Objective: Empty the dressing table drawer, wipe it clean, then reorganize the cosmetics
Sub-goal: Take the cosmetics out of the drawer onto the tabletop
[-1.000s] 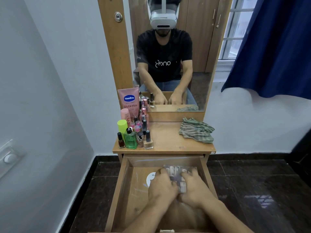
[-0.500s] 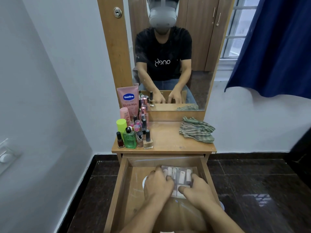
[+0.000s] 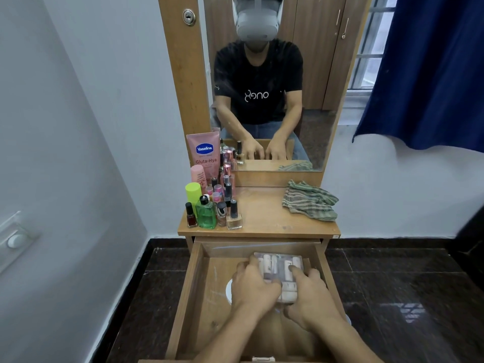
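- Both hands are down in the open drawer (image 3: 188, 297), on a clear pack (image 3: 279, 268) of small tubes that lies toward the drawer's back edge, right of centre.
- The left hand (image 3: 252, 286) covers the pack's left side, its fingers curled over the top. The right hand (image 3: 309, 292) lies on the pack's right side, with one fingertip pressing on the top.
- Neither hand is plainly closed around the pack. They press and cup it, and whether the fingers reach under it cannot be told.
- A white round thing (image 3: 228, 290) shows just left of the left hand, on the drawer floor and mostly hidden.
- On the table (image 3: 264, 218), bottles (image 3: 214, 208) crowd the left edge, with a pink tube (image 3: 207, 155) behind them by the mirror (image 3: 309, 74). A striped cloth (image 3: 309, 201) lies by the right edge, unused.
- Judged from this, emptying is nearly done: the pack and the white thing seem to be the last items inside.
- To do the step well, each hand should slide its fingers under an end of the pack before lifting, since the loose wrap may sag and let tubes shift.
- The pack should be kept level and set down on the bare middle of the table, clear of the bottles, which would tip easily, and off the cloth, which is needed next.
- The white thing should then come out before wiping.
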A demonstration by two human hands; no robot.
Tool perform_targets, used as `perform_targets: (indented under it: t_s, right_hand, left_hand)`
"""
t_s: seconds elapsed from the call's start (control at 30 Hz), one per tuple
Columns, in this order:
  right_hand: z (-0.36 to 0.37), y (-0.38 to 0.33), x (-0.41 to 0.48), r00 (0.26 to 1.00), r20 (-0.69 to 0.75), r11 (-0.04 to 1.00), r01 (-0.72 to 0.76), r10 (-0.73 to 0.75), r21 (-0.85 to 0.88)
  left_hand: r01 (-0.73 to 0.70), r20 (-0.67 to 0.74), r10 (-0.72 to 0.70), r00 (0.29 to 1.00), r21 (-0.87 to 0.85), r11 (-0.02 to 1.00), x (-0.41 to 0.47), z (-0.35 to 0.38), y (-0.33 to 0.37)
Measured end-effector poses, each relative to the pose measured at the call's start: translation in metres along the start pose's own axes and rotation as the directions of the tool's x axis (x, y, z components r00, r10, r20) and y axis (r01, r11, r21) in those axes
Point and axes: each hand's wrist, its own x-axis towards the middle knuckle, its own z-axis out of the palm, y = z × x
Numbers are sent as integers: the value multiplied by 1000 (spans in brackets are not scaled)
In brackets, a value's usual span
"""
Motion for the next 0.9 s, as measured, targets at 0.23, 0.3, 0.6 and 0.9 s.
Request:
perform_targets:
  t_s: [0.23, 0.3, 0.6, 0.9]
  right_hand:
    - [-2, -2, -3, 991, -109, 996, 83, -80, 17]
    - [-5, -2, -8, 986, -128, 992, 118, -111, 42]
    - [-38, 3, -30, 935, -285, 972, 233, -213, 40]
    - [-87, -4, 9, 908, -273, 947, 321, -317, -32]
  left_hand:
    - [-9, -23, 8, 1000, -83, 997, -8, -10, 3]
    - [-53, -53, 49, 997, -81, 995, -15, -16, 4]
    - [-195, -175, 159, 972, -213, 957, -40, -34, 25]
    - [-184, -204, 88, 975, -522, 833, -23, -38, 57]
